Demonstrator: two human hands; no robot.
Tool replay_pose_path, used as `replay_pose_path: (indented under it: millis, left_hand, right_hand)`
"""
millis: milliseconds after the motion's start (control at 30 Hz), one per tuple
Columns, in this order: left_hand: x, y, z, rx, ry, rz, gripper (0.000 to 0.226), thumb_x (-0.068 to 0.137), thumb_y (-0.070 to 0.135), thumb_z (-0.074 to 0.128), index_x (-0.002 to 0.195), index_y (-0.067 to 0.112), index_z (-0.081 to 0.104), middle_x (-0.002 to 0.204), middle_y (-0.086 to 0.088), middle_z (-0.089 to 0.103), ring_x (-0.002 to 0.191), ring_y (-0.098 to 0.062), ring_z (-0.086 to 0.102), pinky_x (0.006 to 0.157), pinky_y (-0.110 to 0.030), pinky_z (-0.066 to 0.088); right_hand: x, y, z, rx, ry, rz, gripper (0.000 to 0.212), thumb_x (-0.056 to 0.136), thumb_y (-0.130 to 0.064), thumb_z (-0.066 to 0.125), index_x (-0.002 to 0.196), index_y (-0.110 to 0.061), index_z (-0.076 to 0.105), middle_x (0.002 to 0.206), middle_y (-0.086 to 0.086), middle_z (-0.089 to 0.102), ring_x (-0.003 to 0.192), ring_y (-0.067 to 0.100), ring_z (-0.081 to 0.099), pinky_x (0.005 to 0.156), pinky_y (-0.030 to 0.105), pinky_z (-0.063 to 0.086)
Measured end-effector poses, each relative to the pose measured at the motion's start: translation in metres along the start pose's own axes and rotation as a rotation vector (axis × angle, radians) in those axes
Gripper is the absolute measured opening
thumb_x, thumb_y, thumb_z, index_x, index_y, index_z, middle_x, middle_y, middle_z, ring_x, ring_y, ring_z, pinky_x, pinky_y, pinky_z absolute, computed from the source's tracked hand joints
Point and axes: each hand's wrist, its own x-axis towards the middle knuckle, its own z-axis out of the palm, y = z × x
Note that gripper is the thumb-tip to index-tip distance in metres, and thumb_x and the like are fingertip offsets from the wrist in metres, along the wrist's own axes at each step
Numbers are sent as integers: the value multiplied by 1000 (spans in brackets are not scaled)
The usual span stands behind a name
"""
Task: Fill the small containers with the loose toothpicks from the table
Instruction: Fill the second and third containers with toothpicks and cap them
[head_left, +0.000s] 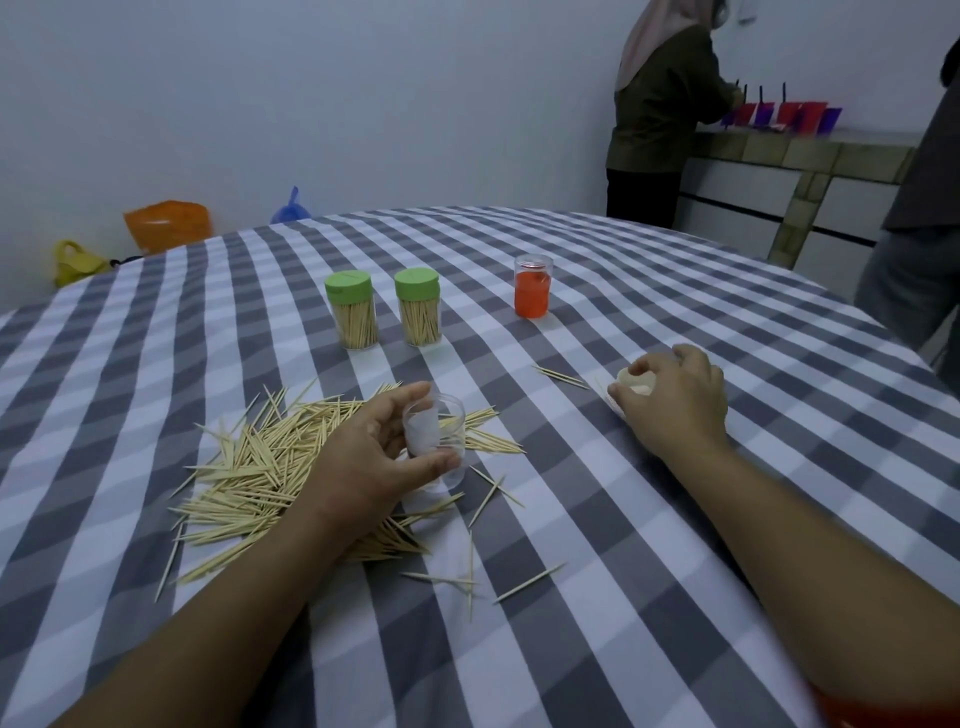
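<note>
On the checked cloth (597, 467), our left hand (363, 457) grips an empty clear jar (441, 441) beside the toothpick pile (249, 478); our right hand (675, 400) curls round a pale lid (636, 382); toothpicks look light, stiff, sharp-tipped; we should pinch bundles mid-length.

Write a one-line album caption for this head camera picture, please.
Left hand grips an empty clear container over the loose toothpicks, right hand holds a pale lid.

Landmark: checked tablecloth (597, 519)
Beyond its far left edge: orange bag (167, 224), yellow bag (75, 262), blue bag (291, 209)
Beyond its far right: person (660, 114) at tiled counter (810, 150) with red and purple cups (779, 115)
</note>
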Motion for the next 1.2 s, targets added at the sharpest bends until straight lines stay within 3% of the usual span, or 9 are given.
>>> replay_pose_path:
  millis: [167,267,367,567,800,933,1033,1133,1200]
  left_hand:
    - [0,1,0,-11,2,-7,73,54,21,79,121,30,50,117,10,62,101,3,64,82,-14,52]
    - [-1,1,0,-4,1,-7,72,59,15,81,123,29,50,115,12,61,100,6,63,82,-13,51]
    - [-1,0,0,-8,5,-9,71,63,9,81,124,28,51,115,11,61,100,7,63,83,-11,50]
    - [0,0,-1,-2,3,-8,67,66,5,81,119,32,50,119,7,62,103,4,63,89,-15,50]
    - [0,-1,-1,-11,5,-6,67,66,2,81,118,32,51,120,4,61,103,3,63,88,-16,51]
    - [0,-1,-1,-16,4,-7,67,65,3,81,118,32,51,118,5,62,103,3,63,92,-18,50]
    - [0,-1,-1,-16,4,-7,66,64,4,82,115,34,51,118,7,62,103,3,63,92,-18,50]
    - [0,-2,-1,-13,6,-10,67,63,5,82,115,34,52,118,6,62,104,2,63,92,-18,49]
    - [1,-2,-2,-8,4,-15,68,62,9,83,117,33,52,119,5,62,105,-1,63,94,-23,50]
  right_hand:
    - [-3,-10,6,-300,-66,-180,32,93,-37,52,118,-23,64,154,6,22,141,25,17,108,45,23]
    - [-1,-15,10,-406,-94,-221,27,94,-30,48,106,-18,69,151,5,29,139,25,19,105,42,24]
    - [4,-20,7,-448,-147,-193,24,92,-26,49,103,-17,68,144,4,38,134,24,24,102,40,26]
    - [6,-28,9,-551,-204,-159,21,89,-21,46,103,-16,62,149,7,28,140,26,14,106,43,22]
    - [21,-36,15,-576,-258,-177,19,89,-19,53,104,-16,65,146,8,33,139,28,14,105,45,23]
    - [30,-44,23,-526,-250,-257,26,92,-19,47,110,-18,65,125,4,52,122,24,37,97,39,28]
    - [28,-54,24,-412,-378,-326,31,96,-17,38,116,-18,61,111,7,60,105,25,52,90,36,40]
    - [25,-57,28,-308,-457,-352,26,97,-16,37,81,-13,58,102,10,54,91,26,53,70,30,41]
    - [23,-61,28,-280,-504,-332,29,95,-9,41,76,-15,61,104,11,54,88,26,54,64,27,41]
